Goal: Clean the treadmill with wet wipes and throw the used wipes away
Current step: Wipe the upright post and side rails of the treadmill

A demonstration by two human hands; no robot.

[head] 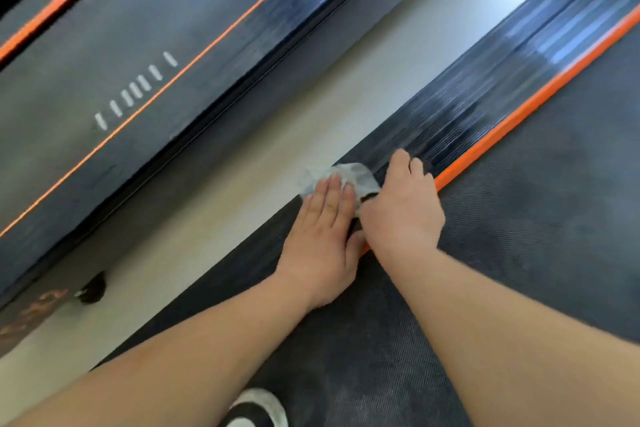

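Observation:
A crumpled white wet wipe (353, 173) lies on the dark ribbed left side rail (485, 107) of the treadmill under me. My left hand (322, 229) presses flat on the wipe, fingers straight and together. My right hand (401, 211) rests palm down on the same rail just to the right, touching the wipe's edge, with its fingers bent over the ribs by the orange strip (519, 114). Whether it grips the wipe is hidden. The dark running belt (554, 218) lies to the right of the strip.
A second treadmill (104, 62) with orange lines runs parallel on the left, a strip of pale floor (277, 107) between the two. Its small black foot (91, 288) sits on the floor. My shoe (258, 407) shows at the bottom edge.

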